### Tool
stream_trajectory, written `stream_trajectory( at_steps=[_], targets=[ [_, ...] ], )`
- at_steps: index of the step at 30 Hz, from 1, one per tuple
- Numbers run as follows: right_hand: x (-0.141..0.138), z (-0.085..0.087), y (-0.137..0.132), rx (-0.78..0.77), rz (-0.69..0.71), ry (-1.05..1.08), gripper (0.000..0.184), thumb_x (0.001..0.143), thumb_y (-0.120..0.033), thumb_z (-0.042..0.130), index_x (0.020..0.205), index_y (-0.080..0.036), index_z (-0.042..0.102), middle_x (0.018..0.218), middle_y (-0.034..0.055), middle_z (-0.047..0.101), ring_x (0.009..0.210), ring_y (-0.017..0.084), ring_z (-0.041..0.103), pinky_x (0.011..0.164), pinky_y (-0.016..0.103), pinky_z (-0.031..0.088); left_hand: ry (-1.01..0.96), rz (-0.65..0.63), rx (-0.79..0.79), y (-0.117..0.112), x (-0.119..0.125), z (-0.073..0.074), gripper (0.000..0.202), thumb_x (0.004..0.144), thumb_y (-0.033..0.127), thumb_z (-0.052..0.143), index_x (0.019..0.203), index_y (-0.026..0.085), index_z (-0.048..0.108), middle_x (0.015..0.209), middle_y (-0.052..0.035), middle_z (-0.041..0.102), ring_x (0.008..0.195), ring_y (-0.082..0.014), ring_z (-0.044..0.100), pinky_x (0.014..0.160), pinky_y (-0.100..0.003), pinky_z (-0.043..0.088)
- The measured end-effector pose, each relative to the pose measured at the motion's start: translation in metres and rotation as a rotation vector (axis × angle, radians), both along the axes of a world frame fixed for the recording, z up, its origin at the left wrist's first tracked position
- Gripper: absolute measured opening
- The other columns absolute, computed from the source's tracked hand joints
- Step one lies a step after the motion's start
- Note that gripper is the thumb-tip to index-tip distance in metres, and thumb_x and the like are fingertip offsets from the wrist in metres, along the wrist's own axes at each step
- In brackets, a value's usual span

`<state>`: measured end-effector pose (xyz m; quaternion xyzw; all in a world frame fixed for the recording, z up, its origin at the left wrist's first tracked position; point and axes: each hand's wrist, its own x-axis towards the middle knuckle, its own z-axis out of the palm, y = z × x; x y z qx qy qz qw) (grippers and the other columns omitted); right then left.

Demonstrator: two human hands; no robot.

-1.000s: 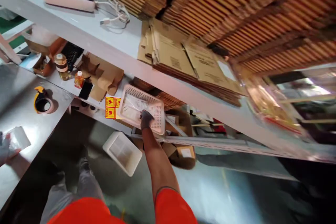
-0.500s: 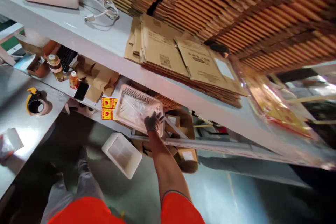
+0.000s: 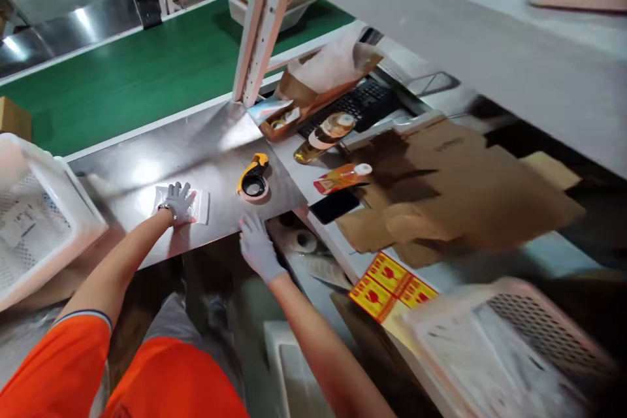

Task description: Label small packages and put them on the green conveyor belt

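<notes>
My left hand (image 3: 179,202), in a grey glove, lies flat with fingers spread on a small clear plastic bag (image 3: 200,204) on the steel table (image 3: 196,150). My right hand (image 3: 255,245), also gloved, hovers at the table's front edge with its fingers loosely extended and nothing in them. A yellow-and-black tape dispenser (image 3: 253,177) sits on the table just beyond my right hand. The pink-white basket (image 3: 509,346) holding clear bags is at the lower right, away from both hands.
A white basket (image 3: 42,222) stands at the left. A green conveyor belt (image 3: 137,78) runs behind the table. To the right lie a black phone (image 3: 336,206), a small orange bottle (image 3: 343,177), an amber bottle (image 3: 323,137), a keyboard (image 3: 357,104), flat cardboard (image 3: 455,189) and yellow stickers (image 3: 392,281).
My right hand has left the pink-white basket on the shelf and swung back to the steel table's edge. My view turned left from the shelves to the table. My left hand stays on the bag.
</notes>
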<state>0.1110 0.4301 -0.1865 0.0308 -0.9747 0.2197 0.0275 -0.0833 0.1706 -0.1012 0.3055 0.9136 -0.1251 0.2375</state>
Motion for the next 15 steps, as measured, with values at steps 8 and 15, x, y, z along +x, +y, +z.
stream_trajectory(
  at_steps=[8, 15],
  targets=[
    [-0.106, -0.027, -0.079, 0.071, 0.173, -0.143, 0.07, 0.108, -0.032, 0.05, 0.172, -0.003, 0.047, 0.184, 0.0242, 0.036, 0.173, 0.045, 0.028, 0.141, 0.064, 0.022, -0.06, -0.021, 0.079, -0.007, -0.008, -0.038, 0.117, 0.086, 0.076, 0.076, 0.18, 0.017, 0.038, 0.191, -0.0242, 0.013, 0.172, -0.0623, 0.008, 0.136, -0.08, 0.003],
    [-0.112, -0.024, -0.089, 0.148, 0.216, -0.224, 0.069, 0.111, -0.034, 0.046, 0.173, -0.006, 0.045, 0.185, 0.024, 0.034, 0.174, 0.045, 0.026, 0.141, 0.068, 0.019, -0.1, -0.045, 0.192, -0.01, -0.005, -0.042, 0.122, 0.084, 0.067, 0.078, 0.179, 0.003, 0.033, 0.188, -0.0318, 0.016, 0.172, -0.0616, 0.012, 0.138, -0.077, 0.004]
  ],
)
